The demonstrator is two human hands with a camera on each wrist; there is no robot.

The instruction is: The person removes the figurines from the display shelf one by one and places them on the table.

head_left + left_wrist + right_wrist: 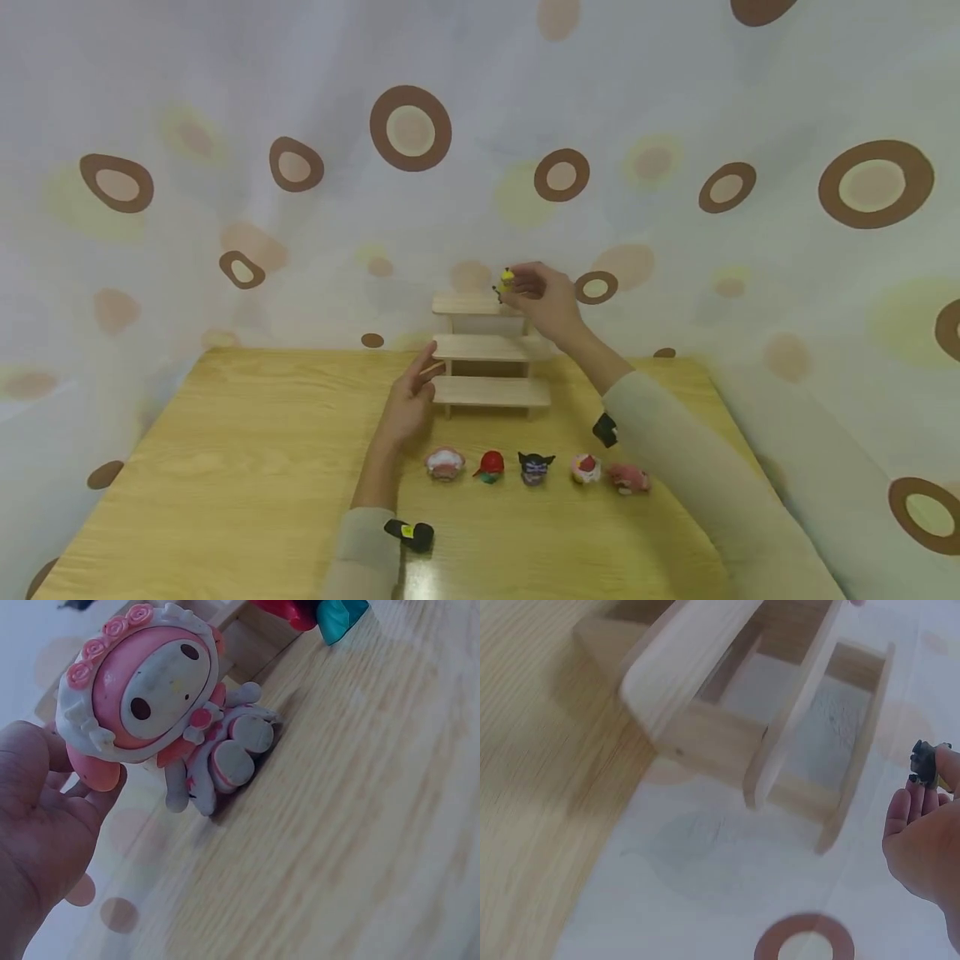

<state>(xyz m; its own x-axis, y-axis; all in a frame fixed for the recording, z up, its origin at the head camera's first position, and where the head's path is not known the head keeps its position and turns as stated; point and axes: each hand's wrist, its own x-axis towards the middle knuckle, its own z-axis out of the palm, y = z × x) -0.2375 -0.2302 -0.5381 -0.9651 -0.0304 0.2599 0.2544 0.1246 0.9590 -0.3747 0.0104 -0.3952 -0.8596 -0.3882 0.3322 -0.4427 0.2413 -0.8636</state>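
In the head view a three-step wooden stand (491, 347) rises against the patterned backdrop. My right hand (551, 304) pinches a small yellow figurine (506, 282) with black details just above the right part of the top step. From the right wrist view, thumb and fingertips hold that figurine (924, 761), whose dark side shows. At the stand's left side is my left hand (408, 404), its fingers extended by the edges of the lower steps. The pink-and-white figurine (154, 697) sits in front of this hand in the left wrist view, hiding some fingers.
A row of figurines lies before the stand: pink-and-white (445, 463), red-capped (491, 466), black-eared (535, 469), one with a pink-and-white top (586, 468) and a pink one (630, 478). The wooden tabletop (277, 467) meets the spotted cloth (337, 225) behind.
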